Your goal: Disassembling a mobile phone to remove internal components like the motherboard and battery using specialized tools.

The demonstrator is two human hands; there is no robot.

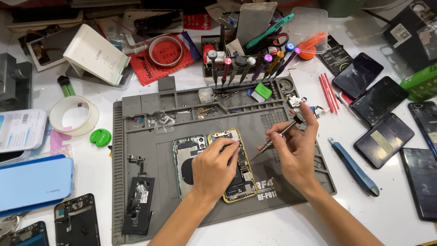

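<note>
Two opened phone bodies lie side by side on a grey work mat: a green-framed one and a yellow-framed one. My left hand rests on both, fingertips pressing parts near the top of the yellow phone. To the right, my right hand holds a thin screwdriver like a pen. Its tip points down-left at the yellow phone's right edge, just above the mat.
A loose black battery lies on the mat's left. A rack of screwdrivers stands behind the mat. Several dark phones and a blue-handled tool lie right. Tape rolls, a light blue phone and boxes crowd the left.
</note>
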